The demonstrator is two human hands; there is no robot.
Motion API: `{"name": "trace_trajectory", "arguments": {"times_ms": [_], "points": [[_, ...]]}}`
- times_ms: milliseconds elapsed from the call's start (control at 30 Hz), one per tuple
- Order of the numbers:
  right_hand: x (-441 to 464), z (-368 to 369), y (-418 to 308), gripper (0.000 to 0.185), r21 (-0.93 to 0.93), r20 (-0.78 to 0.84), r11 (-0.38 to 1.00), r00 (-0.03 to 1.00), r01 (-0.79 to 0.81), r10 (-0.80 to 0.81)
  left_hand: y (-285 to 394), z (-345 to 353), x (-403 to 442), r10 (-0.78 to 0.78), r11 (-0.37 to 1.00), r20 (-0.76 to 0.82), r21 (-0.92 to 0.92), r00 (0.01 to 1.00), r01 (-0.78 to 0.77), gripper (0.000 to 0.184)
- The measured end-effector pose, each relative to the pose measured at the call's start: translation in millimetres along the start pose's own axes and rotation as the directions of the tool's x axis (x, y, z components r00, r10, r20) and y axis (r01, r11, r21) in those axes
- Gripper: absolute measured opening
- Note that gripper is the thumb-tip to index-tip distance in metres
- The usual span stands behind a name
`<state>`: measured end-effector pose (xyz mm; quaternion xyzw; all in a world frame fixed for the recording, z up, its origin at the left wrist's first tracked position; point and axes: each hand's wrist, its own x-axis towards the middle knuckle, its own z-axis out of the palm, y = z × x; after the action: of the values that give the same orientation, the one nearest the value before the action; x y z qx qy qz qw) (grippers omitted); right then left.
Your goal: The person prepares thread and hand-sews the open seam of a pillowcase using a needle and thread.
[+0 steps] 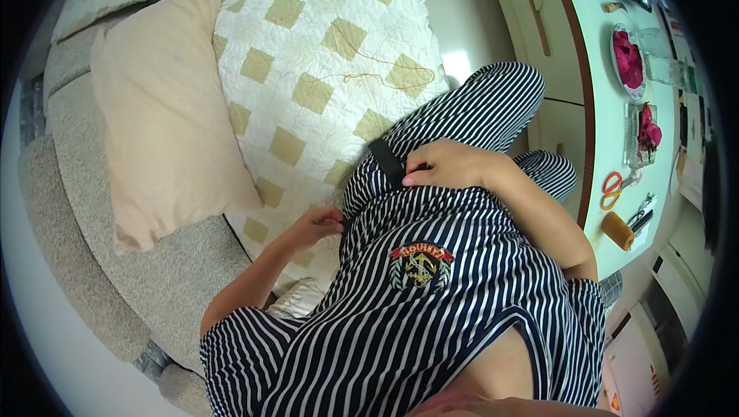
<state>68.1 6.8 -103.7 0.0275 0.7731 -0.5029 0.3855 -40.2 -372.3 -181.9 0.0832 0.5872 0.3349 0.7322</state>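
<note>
A black strap [386, 161] lies across the thigh of the striped trousers on my lap. My right hand [443, 164] has its thumb and fingertips closed on the strap's near end. To the left, beside my hip, my left hand [314, 227] is closed in a pinch. A small dark bit shows at its fingertips, and I cannot tell whether it belongs to the same strap. Both hands rest close against the striped clothing. Beyond them, a thin orange cord [377, 78] lies in loose loops on the checked quilt [289, 97].
A beige pillow [165, 117] lies on the grey sofa [154, 294]. On the white table [596, 113] at right are a plate [616, 59] with magenta material, a clear box [631, 136], scissors [610, 192] and a yellow-brown spool [617, 231]. Drawers [539, 24] are below.
</note>
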Motion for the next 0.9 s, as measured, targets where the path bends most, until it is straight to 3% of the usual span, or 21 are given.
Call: {"name": "trace_trajectory", "arguments": {"times_ms": [67, 100, 167, 233, 300, 367, 500, 700, 867, 900], "points": [[-12.0, -3.3, 7.4, 0.038, 0.087, 0.007, 0.996, 1.0, -0.018, 0.017, 2.4, 4.0, -5.4, 0.075, 0.957, -0.039, -0.279, 0.996, -0.083, 0.009], [-18.6, -5.1, 9.1, 0.038, 0.086, 0.009, 0.996, 1.0, -0.02, 0.02, 10.2, 5.2, -7.7, 0.076, 0.956, -0.037, -0.282, 0.996, -0.083, 0.009], [-31.1, -8.0, 13.4, 0.033, 0.135, 0.062, 0.986, 0.994, -0.095, 0.087, 33.8, 6.9, -12.3, 0.151, 0.966, -0.041, -0.208, 0.988, -0.156, 0.01], [-43.3, 4.2, 31.2, 0.021, 0.162, -0.055, 0.986, 0.998, 0.028, -0.019, 50.5, 7.4, -11.3, 0.158, 0.977, -0.047, -0.14, 0.986, -0.164, 0.011], [-61.1, 13.7, 38.4, 0.015, 0.143, -0.178, 0.989, 0.984, 0.029, -0.003, 67.9, 8.4, -9.2, 0.162, 0.984, -0.052, -0.073, 0.985, -0.165, 0.012], [-86.6, 26.3, 44.7, 0.015, -0.012, -0.333, 1.0, 0.943, 0.003, -0.006, 86.7, 10.1, -4.9, 0.308, 0.936, -0.089, 0.208, 0.947, -0.285, 0.011], [-141.2, 53.3, 52.0, 0.016, 0.092, -0.415, 0.989, 0.898, -0.118, 0.146, 137.2, 10.5, 17.2, 0.378, 0.898, -0.079, 0.276, 0.923, -0.344, 0.011], [-184.7, 109.5, 97.2, 0.012, 0.374, -0.437, 0.912, 0.835, -0.169, 0.334, 223.6, 31.3, 63.9, 0.35, 0.687, 0.272, 0.576, 0.896, -0.443, 0.015], [-206.5, 156.6, 114.4, 0.012, 0.647, -0.323, 0.703, 0.728, -0.296, 0.604, 272.1, 63.9, 94.0, 0.216, 0.593, 0.473, 0.631, 0.854, -0.5, 0.014], [-207.4, 157.0, 103.6, 0.011, 0.63, -0.326, 0.707, 0.716, -0.323, 0.618, 273.1, 68.1, 102.7, 0.24, 0.563, 0.511, 0.62, 0.825, -0.547, 0.013]]}}
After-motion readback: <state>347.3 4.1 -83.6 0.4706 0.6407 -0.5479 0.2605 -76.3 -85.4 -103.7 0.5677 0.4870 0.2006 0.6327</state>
